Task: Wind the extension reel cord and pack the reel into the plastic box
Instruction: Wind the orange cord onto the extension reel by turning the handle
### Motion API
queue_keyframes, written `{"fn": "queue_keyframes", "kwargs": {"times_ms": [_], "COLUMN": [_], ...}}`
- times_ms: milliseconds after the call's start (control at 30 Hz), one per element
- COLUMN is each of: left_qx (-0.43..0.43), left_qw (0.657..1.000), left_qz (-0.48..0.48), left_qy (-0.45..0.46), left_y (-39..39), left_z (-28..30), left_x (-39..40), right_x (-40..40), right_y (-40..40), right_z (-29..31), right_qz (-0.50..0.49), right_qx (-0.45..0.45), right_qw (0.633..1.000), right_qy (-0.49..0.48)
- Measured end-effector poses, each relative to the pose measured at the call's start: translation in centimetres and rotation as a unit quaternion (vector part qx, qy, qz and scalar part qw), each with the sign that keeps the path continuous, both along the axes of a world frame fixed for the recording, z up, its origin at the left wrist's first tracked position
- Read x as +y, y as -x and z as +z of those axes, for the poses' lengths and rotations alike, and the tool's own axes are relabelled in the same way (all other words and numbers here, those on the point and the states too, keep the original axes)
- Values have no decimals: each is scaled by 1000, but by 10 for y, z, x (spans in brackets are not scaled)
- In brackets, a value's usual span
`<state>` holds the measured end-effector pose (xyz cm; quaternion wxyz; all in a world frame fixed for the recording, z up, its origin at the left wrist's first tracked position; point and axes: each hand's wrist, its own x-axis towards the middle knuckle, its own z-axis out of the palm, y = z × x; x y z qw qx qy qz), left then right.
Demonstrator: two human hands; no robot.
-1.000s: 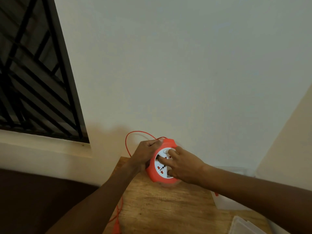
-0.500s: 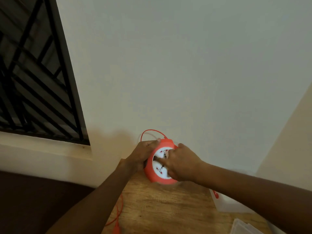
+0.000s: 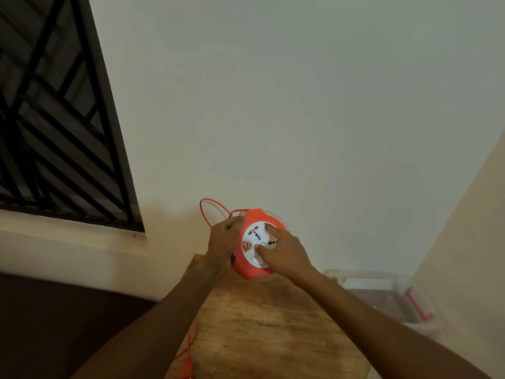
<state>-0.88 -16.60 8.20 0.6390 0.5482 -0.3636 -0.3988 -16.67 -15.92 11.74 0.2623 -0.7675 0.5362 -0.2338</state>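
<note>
An orange extension reel (image 3: 250,269) with a white socket face stands on edge at the far end of a wooden table (image 3: 262,324), close to the wall. My left hand (image 3: 224,239) grips its left rim, thumb on the top edge. My right hand (image 3: 284,254) lies on the white face, fingertips curled into it. An orange cord (image 3: 209,212) loops up behind the reel; more of it hangs down the table's left side (image 3: 191,340). A clear plastic box (image 3: 382,294) with a red latch sits to the right.
A pale wall rises right behind the table. A barred window (image 3: 54,132) with a sill fills the left. A second wall closes in at the right, beside the box. A dark surface lies lower left.
The white face has turned under my right hand's fingers, and the cord loop behind the reel has changed shape. The camera has shifted, so more of the plastic box shows.
</note>
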Motion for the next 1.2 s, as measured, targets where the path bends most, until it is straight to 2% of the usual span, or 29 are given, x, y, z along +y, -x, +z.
{"fn": "queue_keyframes", "kwargs": {"times_ms": [33, 100, 167, 200, 267, 333, 567, 767, 900, 1067, 1200], "left_qx": [5, 44, 49, 29, -22, -53, -68, -101, -118, -159, -166], "left_qw": [1000, 998, 996, 995, 994, 992, 983, 974, 958, 940, 934], "left_qz": [-6, -29, -62, -81, -104, -112, -159, -191, -250, -288, -306], "left_qy": [-8, -21, -38, -41, -37, -36, -61, -68, -80, -87, -86], "left_y": [-2, -8, -16, -19, -19, -17, -15, -18, -20, -17, -15], "left_z": [-2, -4, -3, -2, -3, -3, -5, -6, -4, -5, -5], "left_x": [1, 3, 5, 5, 5, 6, 9, 5, 5, 5, 5], "right_x": [5, 16, 21, 21, 20, 19, 26, 27, 26, 34, 40], "right_y": [1, 7, 16, 21, 27, 28, 33, 33, 29, 22, 14], "right_z": [-3, -4, 0, 2, 4, 4, 1, 4, 19, 26, 9], "right_qz": [16, 65, 145, 191, 275, 305, 376, 380, 422, 428, 366], "right_qx": [27, 130, 214, 249, 315, 359, 427, 453, 492, 541, 585], "right_qw": [999, 977, 908, 873, 828, 811, 727, 718, 672, 639, 653], "right_qy": [14, 156, 331, 374, 374, 347, 385, 367, 358, 342, 312]}}
